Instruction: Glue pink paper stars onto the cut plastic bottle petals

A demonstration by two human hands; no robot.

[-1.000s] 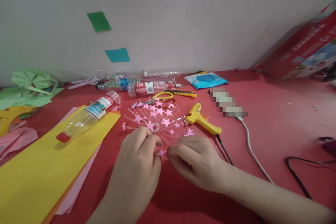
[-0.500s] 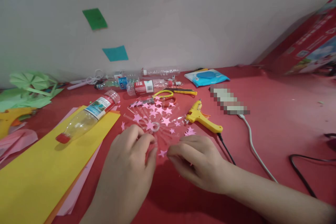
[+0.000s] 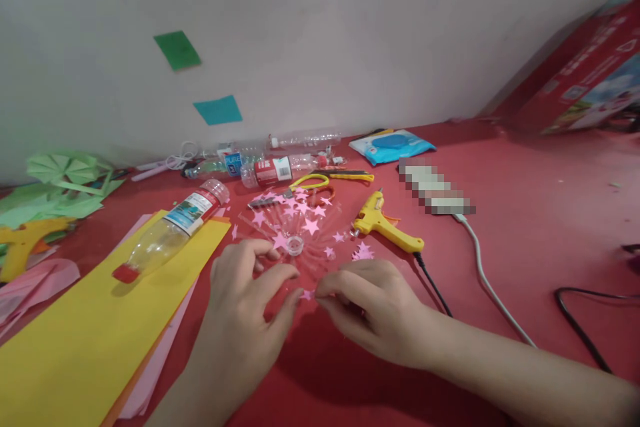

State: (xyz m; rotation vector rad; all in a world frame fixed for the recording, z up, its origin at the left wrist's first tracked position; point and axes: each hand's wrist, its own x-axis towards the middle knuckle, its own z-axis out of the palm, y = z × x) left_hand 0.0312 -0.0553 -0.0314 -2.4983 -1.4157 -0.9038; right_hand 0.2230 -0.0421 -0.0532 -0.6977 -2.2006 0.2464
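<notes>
Just below the middle of the frame, a single small pink star [image 3: 307, 295] sits between the two hands, by the fingertips of each. The left hand [image 3: 250, 310], lower left of centre, is loosely open, its thumb and forefinger apart and the thumb tip close to the star's left side. The right hand [image 3: 380, 310], lower right of centre, has thumb and fingers drawn together at the star's right side; whether they pinch it I cannot tell. Directly above the gap between the hands, mid-frame, the clear plastic piece [image 3: 295, 246] spreads its strips around a ring-shaped neck, with more pink stars dotted over them. A small pile of pink stars [image 3: 363, 251] lies just above the right hand, and the yellow glue gun [image 3: 385, 227] is beyond it, right of centre. Towards the left, a clear bottle [image 3: 173, 230] lies on yellow paper [image 3: 95, 327].
</notes>
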